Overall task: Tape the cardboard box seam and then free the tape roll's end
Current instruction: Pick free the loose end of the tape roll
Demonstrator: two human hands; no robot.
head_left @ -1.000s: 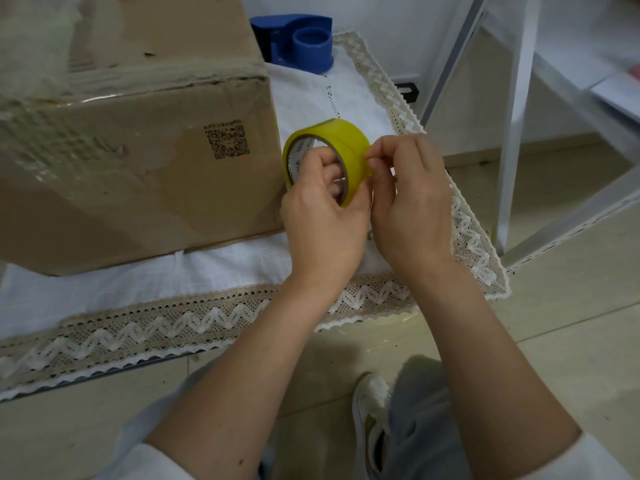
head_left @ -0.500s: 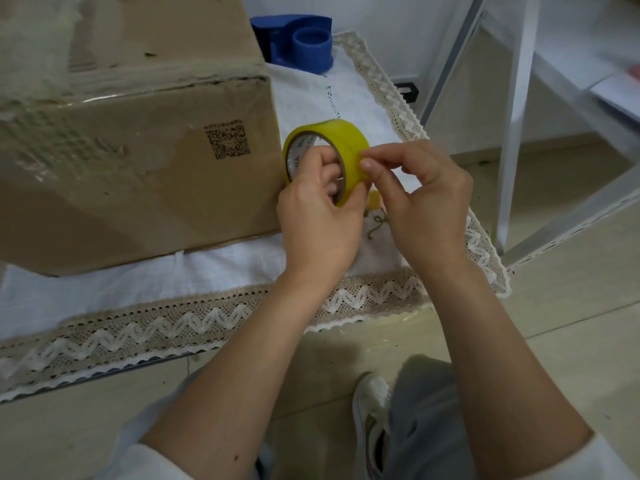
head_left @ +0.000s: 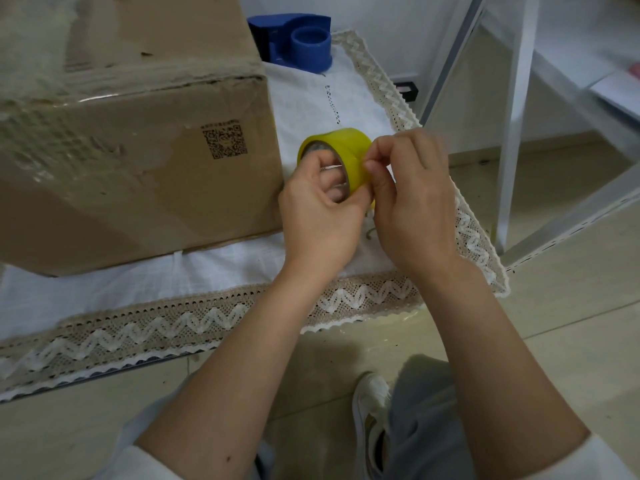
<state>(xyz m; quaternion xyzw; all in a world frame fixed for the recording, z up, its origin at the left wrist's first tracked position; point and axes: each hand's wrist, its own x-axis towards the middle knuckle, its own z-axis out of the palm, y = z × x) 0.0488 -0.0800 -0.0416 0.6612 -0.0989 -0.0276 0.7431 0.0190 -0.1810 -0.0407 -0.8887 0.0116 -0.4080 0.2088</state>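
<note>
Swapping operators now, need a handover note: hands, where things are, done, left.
Left hand: holds the yellow tape roll, fingers through its core.
Right hand: fingertips picking at the roll's outer face, hunting the end.
Cardboard box sits on the lace-edged cloth, left of the roll; clear tape shows along its top edge.
Blue dispenser behind the box, untouched.
Left: tape end not visibly lifted.

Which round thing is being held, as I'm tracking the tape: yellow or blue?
The yellow tape roll, gripped by the left hand; the blue dispenser sits untouched behind.
</note>
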